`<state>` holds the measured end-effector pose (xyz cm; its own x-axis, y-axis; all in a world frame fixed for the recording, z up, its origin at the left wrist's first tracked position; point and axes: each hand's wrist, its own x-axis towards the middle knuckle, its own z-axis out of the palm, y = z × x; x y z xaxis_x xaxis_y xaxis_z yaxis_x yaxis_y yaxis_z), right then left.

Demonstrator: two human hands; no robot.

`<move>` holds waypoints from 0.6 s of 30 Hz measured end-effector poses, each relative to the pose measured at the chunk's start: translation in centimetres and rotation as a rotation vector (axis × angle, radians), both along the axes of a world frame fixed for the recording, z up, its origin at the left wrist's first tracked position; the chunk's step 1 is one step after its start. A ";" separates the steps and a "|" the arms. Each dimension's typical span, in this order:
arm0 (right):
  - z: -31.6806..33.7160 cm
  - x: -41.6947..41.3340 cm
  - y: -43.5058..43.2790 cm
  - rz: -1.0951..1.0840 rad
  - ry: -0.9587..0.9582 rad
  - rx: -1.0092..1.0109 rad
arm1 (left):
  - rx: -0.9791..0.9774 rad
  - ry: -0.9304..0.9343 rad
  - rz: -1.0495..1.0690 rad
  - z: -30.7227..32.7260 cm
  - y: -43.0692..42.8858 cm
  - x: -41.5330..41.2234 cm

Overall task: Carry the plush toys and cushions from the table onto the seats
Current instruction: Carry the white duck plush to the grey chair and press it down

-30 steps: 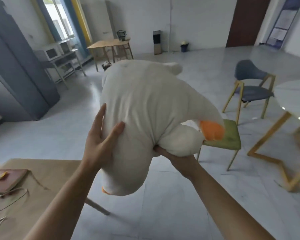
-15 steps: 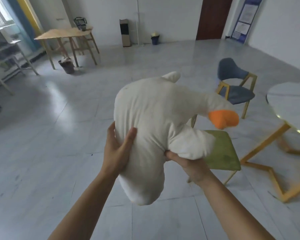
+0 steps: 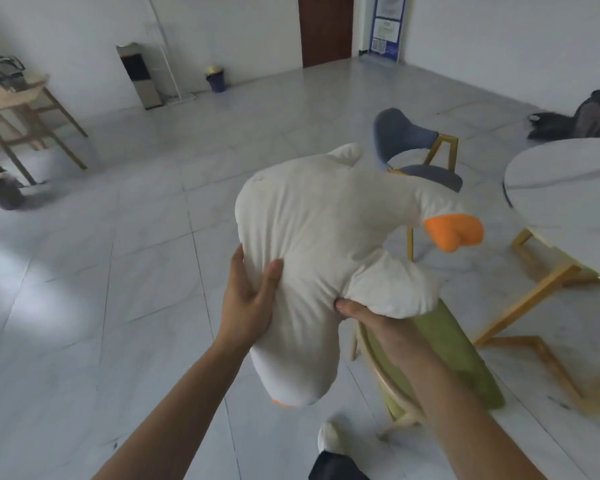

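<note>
A large white plush goose (image 3: pixel 312 230) with an orange beak hangs in the air in front of me, beak pointing right. My left hand (image 3: pixel 248 299) grips its body from the left side. My right hand (image 3: pixel 371 317) holds it from below, under a wing. Just beneath and right of the toy stands a green-seated chair (image 3: pixel 454 358) with pale wooden legs. A blue-grey chair (image 3: pixel 413 150) with yellow legs stands behind the goose.
A round white marble-top table (image 3: pixel 568 202) on a yellow frame stands at right. A wooden table (image 3: pixel 11 98) and a grey bin (image 3: pixel 2 192) are far left. My shoe (image 3: pixel 329 441) shows on the tiled floor. A dark bag (image 3: pixel 582 119) lies at far right.
I have turned right and walked away from the brown table, carrying the goose. The green chair has come closer and now lies right under my right arm.
</note>
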<state>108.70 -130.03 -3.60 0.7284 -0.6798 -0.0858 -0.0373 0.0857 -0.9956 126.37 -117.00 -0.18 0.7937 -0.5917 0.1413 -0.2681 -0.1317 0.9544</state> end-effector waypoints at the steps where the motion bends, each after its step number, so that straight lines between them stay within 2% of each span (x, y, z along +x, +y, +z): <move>1: 0.4 2.2 -2.4 -0.002 0.004 0.000 | 0.010 -0.004 -0.002 0.4 -2.4 2.3; 7: 4.0 14.5 -15.0 0.030 0.018 0.027 | -0.031 0.002 -0.042 3.6 -14.5 15.4; 12: 3.5 23.9 -24.5 -0.006 0.018 0.066 | -0.081 0.039 -0.125 2.3 -25.5 25.3; 15: 2.3 28.7 -30.4 -0.090 -0.037 0.079 | -0.100 0.053 -0.231 0.8 -33.4 30.4; 18: 2.6 32.0 -35.9 -0.278 -0.041 0.078 | -0.088 0.113 -0.386 -0.2 -41.7 34.6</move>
